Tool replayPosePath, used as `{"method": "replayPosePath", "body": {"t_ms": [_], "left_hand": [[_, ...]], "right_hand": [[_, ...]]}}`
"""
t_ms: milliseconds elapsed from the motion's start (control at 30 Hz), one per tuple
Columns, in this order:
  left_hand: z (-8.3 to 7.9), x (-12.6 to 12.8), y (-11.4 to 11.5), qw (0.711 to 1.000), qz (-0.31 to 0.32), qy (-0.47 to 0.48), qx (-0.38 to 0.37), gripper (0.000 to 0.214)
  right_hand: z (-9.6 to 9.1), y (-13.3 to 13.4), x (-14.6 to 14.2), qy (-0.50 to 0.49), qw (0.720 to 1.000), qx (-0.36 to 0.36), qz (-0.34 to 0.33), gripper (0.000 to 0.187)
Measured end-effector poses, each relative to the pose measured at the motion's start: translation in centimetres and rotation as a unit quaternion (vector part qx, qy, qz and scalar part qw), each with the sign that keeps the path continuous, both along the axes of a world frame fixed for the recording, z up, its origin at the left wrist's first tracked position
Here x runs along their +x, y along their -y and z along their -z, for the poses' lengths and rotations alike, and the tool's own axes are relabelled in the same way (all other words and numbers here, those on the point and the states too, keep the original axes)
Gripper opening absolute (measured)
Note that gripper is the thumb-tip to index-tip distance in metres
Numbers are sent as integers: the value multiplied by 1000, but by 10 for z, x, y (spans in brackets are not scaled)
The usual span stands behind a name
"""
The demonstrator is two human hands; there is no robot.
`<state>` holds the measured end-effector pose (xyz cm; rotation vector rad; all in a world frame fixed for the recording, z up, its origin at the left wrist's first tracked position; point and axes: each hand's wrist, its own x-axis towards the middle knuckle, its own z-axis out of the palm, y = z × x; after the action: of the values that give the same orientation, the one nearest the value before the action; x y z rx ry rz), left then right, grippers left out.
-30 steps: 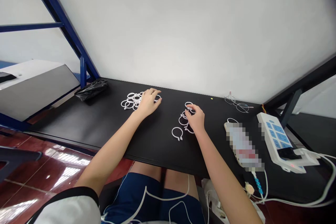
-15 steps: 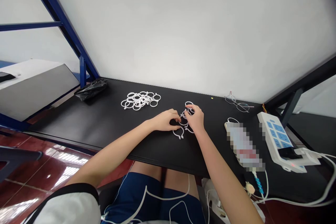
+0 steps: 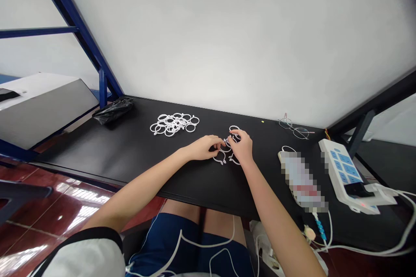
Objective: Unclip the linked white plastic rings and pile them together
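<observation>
On the black table [image 3: 130, 151] my two hands meet over a small cluster of white plastic rings [image 3: 227, 149]. My left hand [image 3: 204, 147] has its fingers curled, pinching a white ring at the cluster's left side. My right hand [image 3: 242, 145] is closed on the linked rings from the right, its fingertips hiding part of them. A larger pile of loose white rings [image 3: 173, 123] lies further back on the left, apart from both hands.
A crumpled black bag [image 3: 113, 110] lies at the table's back left. Glasses [image 3: 294, 129] rest near the wall at the right. A blurred-out device [image 3: 300, 179], a white power strip [image 3: 347, 175] and white cables occupy the right end. Blue frame beams stand at left.
My left hand left the pile of loose rings at the back and came right to the small cluster, where it now pinches a ring. My right hand has stayed on the cluster.
</observation>
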<state>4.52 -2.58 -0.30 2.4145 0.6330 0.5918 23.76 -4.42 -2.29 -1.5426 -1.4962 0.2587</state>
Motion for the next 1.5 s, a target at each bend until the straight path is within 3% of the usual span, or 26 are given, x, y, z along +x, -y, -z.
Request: {"method": "replayPosePath", "body": {"t_ms": [567,733,900,1033,1267,1500], "left_hand": [[-1,-5,-4,998,-44,38,-15,38],[-1,-4,-5,986,-112,105,-57,26],[-1,-4,-12,955,-187,190,-133,20],[0,-4,-18,904,-217,271,-249,13],[0,-6,-20,824,-200,338,-408,16],[-2,-4,-20,780,-196,376,-461,13]], "right_hand": [[-8,3,-5,-54,998,-13,-8,17],[-12,6,-6,-116,993,-25,-5,21],[-17,7,-9,-167,985,-23,-21,25],[-19,9,-18,-192,976,-21,-101,28],[-12,14,-27,-91,971,10,-221,30],[-13,15,-28,-72,973,2,-219,13]]}}
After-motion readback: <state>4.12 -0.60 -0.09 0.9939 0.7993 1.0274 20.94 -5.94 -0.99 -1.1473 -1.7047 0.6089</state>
